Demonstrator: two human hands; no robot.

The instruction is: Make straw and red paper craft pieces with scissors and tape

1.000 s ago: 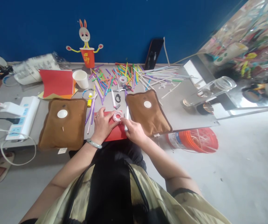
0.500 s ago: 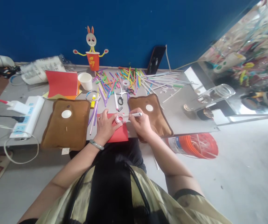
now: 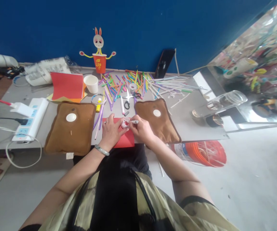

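Observation:
A sheet of red paper (image 3: pixel 126 140) lies at the table's front edge. My left hand (image 3: pixel 111 131) rests over its left part, thumb and a finger closed around a white ring like a tape roll (image 3: pixel 125 123), with red showing through its middle. In a writing grip, my right hand (image 3: pixel 143 130) holds a white marker (image 3: pixel 135 122) at the ring's right side; its tip is hidden by my fingers. Beyond the paper lie a capped white marker (image 3: pixel 122 106), a small grey cap (image 3: pixel 126 113) and open scissors (image 3: pixel 128 98).
Brown cushions (image 3: pixel 69 134) (image 3: pixel 158 120) flank the paper. Coloured sticks (image 3: pixel 119 85) spread along the back, near a paper cup (image 3: pixel 90 84) and a rabbit figure (image 3: pixel 99 61). A power strip (image 3: pixel 31 118) sits left, a glass bottle (image 3: pixel 220 104) right, an orange bucket (image 3: pixel 201 153) below.
My right hand has moved slightly left and in towards the ring, bringing the marker with it. The whole view has shifted a little. My left hand stays on the ring.

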